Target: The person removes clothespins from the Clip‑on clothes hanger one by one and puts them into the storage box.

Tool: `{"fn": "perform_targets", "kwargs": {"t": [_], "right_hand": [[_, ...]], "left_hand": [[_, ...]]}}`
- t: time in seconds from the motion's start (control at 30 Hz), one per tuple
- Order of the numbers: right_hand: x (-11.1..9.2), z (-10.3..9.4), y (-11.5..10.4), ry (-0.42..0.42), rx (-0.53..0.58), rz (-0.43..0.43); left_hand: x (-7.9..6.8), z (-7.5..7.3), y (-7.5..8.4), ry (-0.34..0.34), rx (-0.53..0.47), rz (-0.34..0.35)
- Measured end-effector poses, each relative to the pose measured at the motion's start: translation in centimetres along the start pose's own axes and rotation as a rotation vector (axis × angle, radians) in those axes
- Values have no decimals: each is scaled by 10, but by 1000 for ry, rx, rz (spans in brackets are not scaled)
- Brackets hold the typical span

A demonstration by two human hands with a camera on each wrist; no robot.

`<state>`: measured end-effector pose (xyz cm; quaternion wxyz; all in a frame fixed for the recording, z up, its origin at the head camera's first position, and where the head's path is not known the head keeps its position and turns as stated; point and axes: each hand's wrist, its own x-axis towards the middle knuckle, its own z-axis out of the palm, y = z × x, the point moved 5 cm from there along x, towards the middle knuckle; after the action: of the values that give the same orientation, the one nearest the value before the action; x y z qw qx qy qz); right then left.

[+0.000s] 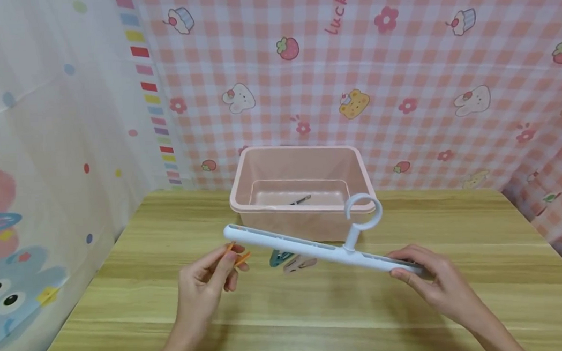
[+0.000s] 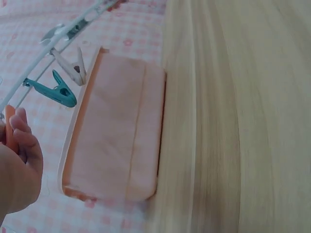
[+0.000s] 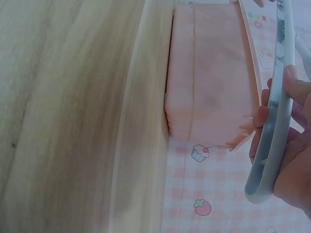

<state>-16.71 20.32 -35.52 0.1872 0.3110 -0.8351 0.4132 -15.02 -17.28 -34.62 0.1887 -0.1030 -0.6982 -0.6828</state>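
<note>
A pale blue-white clip hanger with a ring hook is held up over the table, its left end higher than its right. My right hand grips the right end, thumb on the near side and fingers behind. At the other end, my left hand pinches an orange clothespin between thumb and fingers, close under the bar. Below the bar's middle hang a teal clothespin and a pale greyish-pink clothespin. Part of the orange clothespin is hidden by the fingers.
Behind the hanger stands a pink plastic bin at the back of the wooden table. A small dark slim item lies inside it. A pink checked cloth hangs behind the table, and a white printed curtain on the left.
</note>
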Motion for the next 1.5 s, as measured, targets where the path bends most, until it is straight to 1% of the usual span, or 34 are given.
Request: {"fn": "perform_targets", "kwargs": {"t": [0.1, 0.23, 0.3, 0.37, 0.43, 0.53, 0.67, 0.73, 0.83, 0.9, 1.0, 1.1, 1.2, 1.3, 1.37, 1.5], "right_hand": [[-1, -1, 2, -11, 14, 33], [-4, -4, 5, -14, 20, 94], [-6, -6, 7, -2, 18, 123], [-8, -9, 8, 7, 21, 143], [-9, -11, 9, 12, 19, 150], [-10, -13, 9, 7, 14, 157], [-12, -15, 10, 6, -12, 176], [-14, -18, 11, 8, -23, 177], [-17, -21, 10, 12, -35, 169], [-19, -23, 10, 13, -39, 169], [-21, -24, 10, 9, -49, 169], [-20, -29, 11, -5, -63, 153], [-22, -33, 12, -15, -86, 147], [-30, -38, 13, -16, -125, 176], [-37, -41, 15, -12, -139, 190], [-51, -45, 17, 3, -159, 188]], "left_hand": [[1, 2, -3, -63, -78, -99], [1, 4, -10, -205, -210, -257], [0, 3, -13, -262, -240, -321], [0, 2, -15, -275, -229, -346], [1, -1, -16, -257, -184, -344], [4, -5, -15, -205, -103, -328], [12, -10, -10, -164, -39, -299], [17, -11, -7, -174, -2, -278], [29, -12, -4, -215, 71, -243], [39, -12, -1, -242, 128, -211], [58, -13, 4, -238, 193, -171], [82, -8, 5, -196, 199, -144], [107, 3, 2, -166, 151, -147], [127, 16, 0, -180, 149, -129], [139, 27, -2, -208, 197, -111], [159, 49, -6, -287, 395, -105]]}}
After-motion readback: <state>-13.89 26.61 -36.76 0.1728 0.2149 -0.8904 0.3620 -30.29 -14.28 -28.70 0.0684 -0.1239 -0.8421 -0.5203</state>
